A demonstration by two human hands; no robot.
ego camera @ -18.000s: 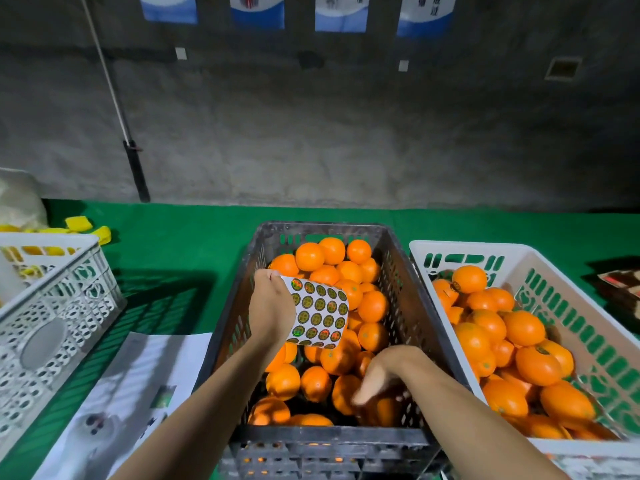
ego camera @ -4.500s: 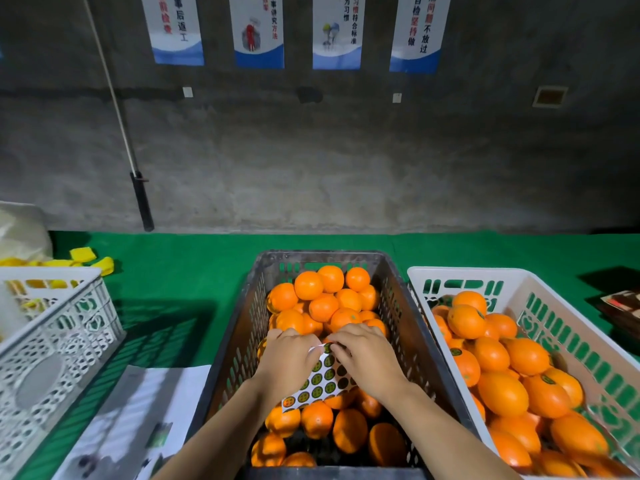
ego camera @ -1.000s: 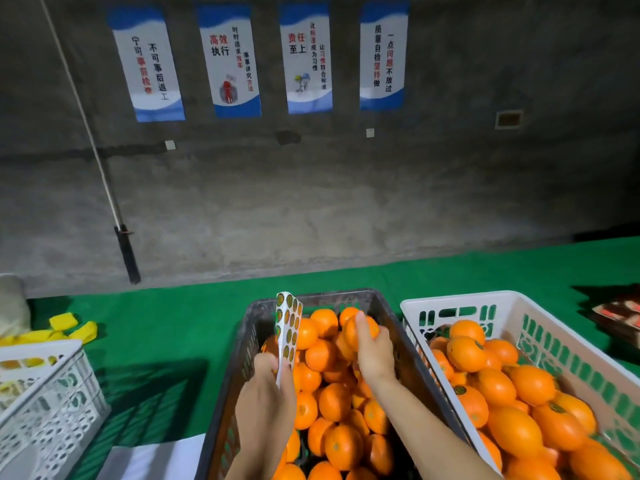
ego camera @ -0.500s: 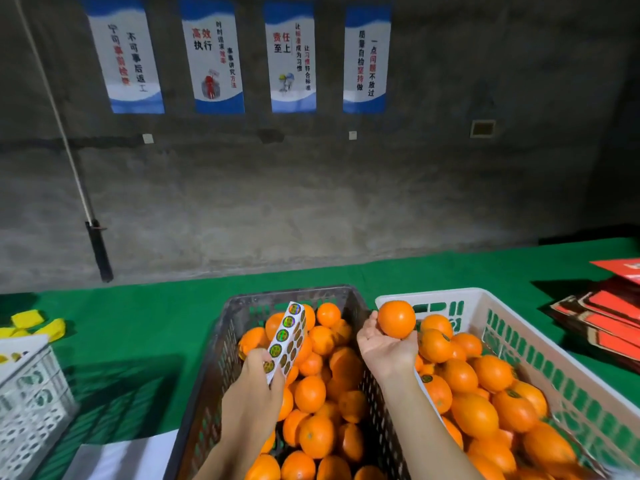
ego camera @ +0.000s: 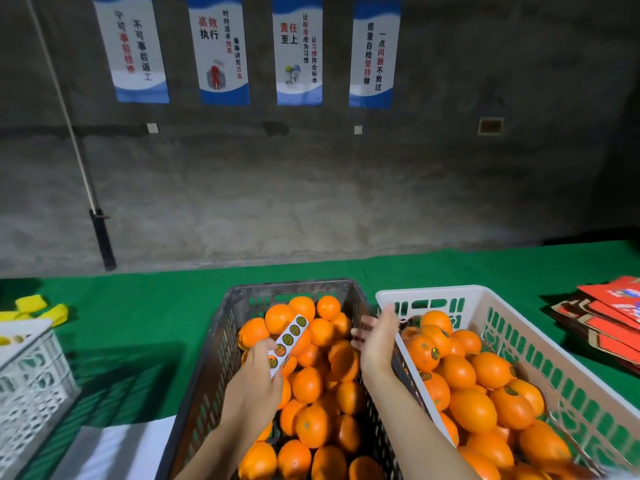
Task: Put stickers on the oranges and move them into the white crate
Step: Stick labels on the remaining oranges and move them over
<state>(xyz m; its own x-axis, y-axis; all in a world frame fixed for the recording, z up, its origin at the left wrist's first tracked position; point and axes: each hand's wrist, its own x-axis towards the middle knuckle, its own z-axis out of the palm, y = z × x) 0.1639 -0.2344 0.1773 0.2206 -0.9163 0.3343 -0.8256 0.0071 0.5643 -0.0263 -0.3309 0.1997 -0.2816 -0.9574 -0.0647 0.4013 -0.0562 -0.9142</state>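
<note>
Grey concrete wall (ego camera: pixel 346 188) across the back, four posters (ego camera: pixel 298 50) with blue bottoms hung in a row. Green table cover (ego camera: pixel 138 317) under everything. Dark crate (ego camera: pixel 221 341) in the middle, heaped with oranges (ego camera: pixel 306 384). White crate (ego camera: pixel 481 299) touching its right side, also full of oranges (ego camera: pixel 472 410), several showing a round sticker (ego camera: pixel 434 353) on the peel. Another white crate (ego camera: pixel 31 382), lattice walls, at far left edge. Stack of red cardboard (ego camera: pixel 609 317) at far right on the cover. White sheet (ego camera: pixel 114 448) lying flat just left of the dark crate, near bottom. Dark-handled pole (ego camera: pixel 100 237) leaning on wall at left. Yellow pieces (ego camera: pixel 45 308) on the cover behind the left crate.

Left hand (ego camera: pixel 256 379) over the dark crate, fingers curled round the lower end of a sticker strip (ego camera: pixel 287 341), strip tilted up and to the right above the fruit. Right hand (ego camera: pixel 377 341) above the shared edge of the two crates, palm facing left, fingers loosely spread and blurred, holding nothing. Both forearms entering from bottom of view, right one crossing over the dark crate's right wall.

Labelled fruit sitting in the white crate at right; unlabelled fruit in the dark crate, sticker state on most of those not readable.
</note>
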